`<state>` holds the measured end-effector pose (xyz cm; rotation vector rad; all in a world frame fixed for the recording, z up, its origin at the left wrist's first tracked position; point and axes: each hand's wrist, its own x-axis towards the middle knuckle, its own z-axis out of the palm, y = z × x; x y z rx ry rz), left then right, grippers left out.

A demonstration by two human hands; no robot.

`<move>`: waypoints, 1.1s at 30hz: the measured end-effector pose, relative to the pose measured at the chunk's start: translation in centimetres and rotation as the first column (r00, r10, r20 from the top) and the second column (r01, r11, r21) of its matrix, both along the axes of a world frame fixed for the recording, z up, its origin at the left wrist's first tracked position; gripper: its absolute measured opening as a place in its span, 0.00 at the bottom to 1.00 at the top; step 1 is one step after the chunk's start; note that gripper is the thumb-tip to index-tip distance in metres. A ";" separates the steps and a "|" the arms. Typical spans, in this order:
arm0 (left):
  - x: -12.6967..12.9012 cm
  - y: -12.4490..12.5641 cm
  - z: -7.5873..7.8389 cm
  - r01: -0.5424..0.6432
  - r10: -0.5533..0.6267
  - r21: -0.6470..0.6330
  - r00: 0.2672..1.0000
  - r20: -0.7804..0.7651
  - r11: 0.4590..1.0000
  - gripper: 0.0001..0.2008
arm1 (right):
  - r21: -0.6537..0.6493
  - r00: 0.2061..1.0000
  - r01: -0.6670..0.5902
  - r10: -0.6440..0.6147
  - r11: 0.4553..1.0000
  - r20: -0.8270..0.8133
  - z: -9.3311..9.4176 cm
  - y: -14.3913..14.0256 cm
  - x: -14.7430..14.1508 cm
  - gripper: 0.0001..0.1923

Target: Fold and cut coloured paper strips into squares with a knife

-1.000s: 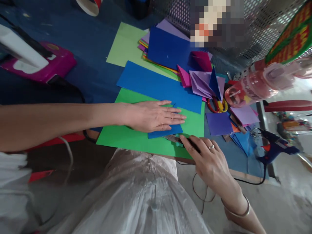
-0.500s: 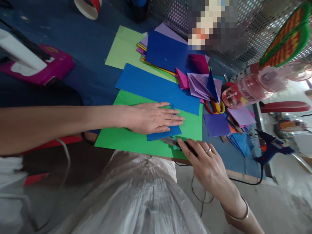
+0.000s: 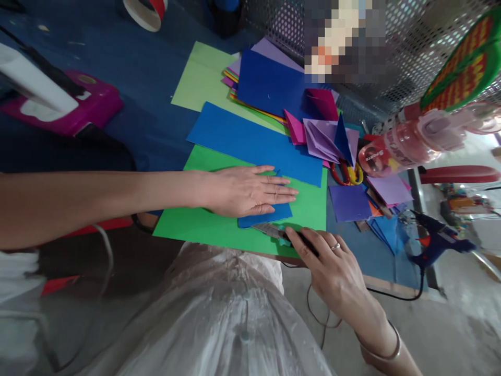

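My left hand (image 3: 250, 192) lies flat with fingers outstretched on a small blue piece of paper (image 3: 270, 215), covering most of it. Beneath both is a bright green sheet (image 3: 207, 230) at the table's front edge. My right hand (image 3: 332, 261) is closed round the dark handle of a utility knife (image 3: 276, 232). Its blade points left and lies along the near edge of the small blue paper. A longer blue strip of paper (image 3: 250, 133) rests across the green sheet's far side, beyond my left hand.
Stacked coloured paper (image 3: 274, 83) and folded lilac paper (image 3: 324, 138) lie behind. Scissors (image 3: 348, 173), a pink bottle (image 3: 403, 146) and a glue gun (image 3: 438, 240) are at the right. A magenta device (image 3: 94, 102) stands left; a tape roll (image 3: 146, 15) sits at the back.
The knife blade has shifted slightly left along the small blue paper's near edge. My left hand keeps pressing in the same place. The whole view has moved a little.
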<state>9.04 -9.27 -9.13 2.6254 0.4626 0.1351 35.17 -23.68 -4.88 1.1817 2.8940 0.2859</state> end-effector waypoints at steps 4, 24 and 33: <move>0.3 -0.6 0.2 -0.024 0.025 0.022 0.999 -0.032 0.999 0.28 | 0.007 1.000 -0.001 0.001 1.000 -0.003 0.0 0.2 -0.1 0.38; -0.8 -1.2 0.4 -0.017 0.018 0.038 0.999 -0.034 0.999 0.27 | 0.036 0.999 0.019 -0.020 0.999 0.037 0.0 -0.1 -0.2 0.33; -0.6 -1.5 0.6 -0.033 0.038 0.065 0.996 -0.079 0.997 0.28 | -0.013 1.000 0.018 -0.018 1.000 0.020 0.7 -1.0 -0.3 0.33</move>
